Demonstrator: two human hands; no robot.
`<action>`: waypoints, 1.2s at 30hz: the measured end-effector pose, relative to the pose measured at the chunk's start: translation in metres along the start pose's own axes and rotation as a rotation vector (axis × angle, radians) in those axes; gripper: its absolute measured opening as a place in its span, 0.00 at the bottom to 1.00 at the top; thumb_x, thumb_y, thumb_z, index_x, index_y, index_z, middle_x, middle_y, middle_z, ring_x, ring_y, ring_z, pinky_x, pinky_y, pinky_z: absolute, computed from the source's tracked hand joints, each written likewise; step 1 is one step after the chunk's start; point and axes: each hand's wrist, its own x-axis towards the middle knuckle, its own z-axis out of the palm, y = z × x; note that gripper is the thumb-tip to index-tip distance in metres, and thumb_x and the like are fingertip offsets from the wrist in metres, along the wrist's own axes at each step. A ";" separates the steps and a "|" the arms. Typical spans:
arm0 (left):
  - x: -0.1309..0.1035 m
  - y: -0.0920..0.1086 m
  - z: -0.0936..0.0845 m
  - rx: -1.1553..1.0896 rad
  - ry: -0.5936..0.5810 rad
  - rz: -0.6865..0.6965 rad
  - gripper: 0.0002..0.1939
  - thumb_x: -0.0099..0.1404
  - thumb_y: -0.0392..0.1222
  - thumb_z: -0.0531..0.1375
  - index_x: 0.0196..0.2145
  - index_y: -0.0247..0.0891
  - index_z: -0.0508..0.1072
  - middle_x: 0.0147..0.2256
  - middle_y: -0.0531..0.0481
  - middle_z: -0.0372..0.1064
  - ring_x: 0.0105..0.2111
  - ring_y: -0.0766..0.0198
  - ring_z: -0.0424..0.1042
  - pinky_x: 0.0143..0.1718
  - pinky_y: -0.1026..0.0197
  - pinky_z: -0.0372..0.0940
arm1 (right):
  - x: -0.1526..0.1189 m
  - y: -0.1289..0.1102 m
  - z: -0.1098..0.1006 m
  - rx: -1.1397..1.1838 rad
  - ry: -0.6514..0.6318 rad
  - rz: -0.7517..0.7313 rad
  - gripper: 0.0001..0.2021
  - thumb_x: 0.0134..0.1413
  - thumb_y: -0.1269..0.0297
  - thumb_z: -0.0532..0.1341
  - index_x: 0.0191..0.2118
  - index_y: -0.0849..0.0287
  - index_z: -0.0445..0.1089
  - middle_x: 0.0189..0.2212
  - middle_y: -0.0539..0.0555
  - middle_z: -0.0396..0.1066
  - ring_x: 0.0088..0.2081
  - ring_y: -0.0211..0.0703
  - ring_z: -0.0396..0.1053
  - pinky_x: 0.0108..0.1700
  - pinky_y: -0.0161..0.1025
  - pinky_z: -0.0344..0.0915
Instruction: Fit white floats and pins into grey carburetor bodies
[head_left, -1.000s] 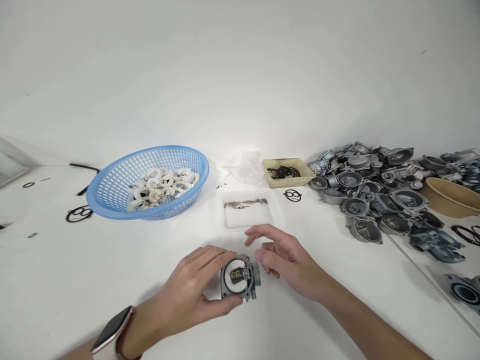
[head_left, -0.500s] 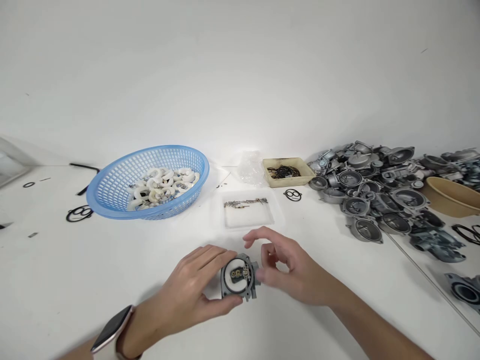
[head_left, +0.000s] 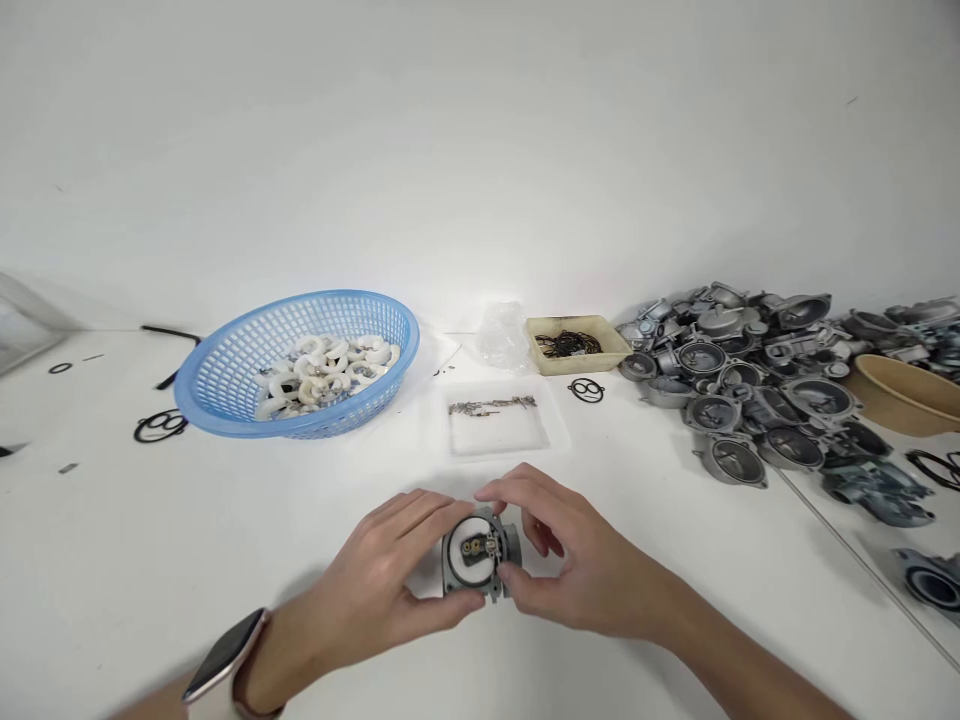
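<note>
A grey metal carburetor body (head_left: 448,572) rests near the front of the white table, its round opening facing up. Inside it show a white float (head_left: 466,570) and small brass parts. My left hand (head_left: 397,565) grips the body from the left, thumb at the near edge and fingers at the far edge; a watch is on that wrist. My right hand (head_left: 574,560) is at the body's right side, its thumb and index finger curved around the right edge and touching it. Whether a small part lies between those fingertips cannot be seen.
A blue basket (head_left: 300,432) holds white floats. Behind the hands are a clear tray (head_left: 499,450) of small metal pins and a yellowish box (head_left: 581,366) of black rings. Grey metal bodies (head_left: 739,460) pile up at right beside a tan bowl (head_left: 900,405).
My right hand has moved left and slightly down, and its thumb and index finger now reach the right side of the carburetor body. My left hand has stayed in place.
</note>
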 end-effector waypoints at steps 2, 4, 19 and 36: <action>0.000 0.000 0.000 -0.001 -0.004 -0.001 0.30 0.70 0.46 0.68 0.65 0.43 0.63 0.51 0.43 0.76 0.46 0.52 0.77 0.48 0.52 0.74 | 0.000 0.001 0.001 -0.038 0.009 -0.009 0.34 0.56 0.73 0.65 0.64 0.37 0.63 0.47 0.47 0.67 0.29 0.34 0.58 0.33 0.36 0.62; -0.001 0.000 0.001 -0.001 -0.012 -0.006 0.30 0.70 0.45 0.67 0.65 0.42 0.63 0.51 0.43 0.76 0.46 0.52 0.77 0.48 0.52 0.74 | 0.000 0.001 0.002 -0.062 -0.012 -0.032 0.35 0.54 0.75 0.65 0.65 0.38 0.63 0.46 0.47 0.68 0.30 0.35 0.59 0.34 0.36 0.63; 0.000 0.001 0.001 0.000 0.037 -0.009 0.28 0.69 0.46 0.67 0.63 0.43 0.67 0.48 0.44 0.78 0.44 0.53 0.78 0.45 0.54 0.75 | 0.000 0.001 0.003 -0.083 -0.001 -0.065 0.32 0.53 0.77 0.63 0.62 0.43 0.67 0.44 0.49 0.68 0.29 0.35 0.59 0.31 0.34 0.62; 0.001 0.002 -0.001 -0.003 0.031 -0.016 0.26 0.67 0.45 0.68 0.61 0.42 0.69 0.47 0.44 0.78 0.43 0.53 0.79 0.44 0.54 0.76 | 0.001 0.003 0.005 -0.105 0.020 -0.104 0.31 0.54 0.79 0.61 0.61 0.44 0.68 0.40 0.47 0.68 0.27 0.34 0.58 0.30 0.34 0.60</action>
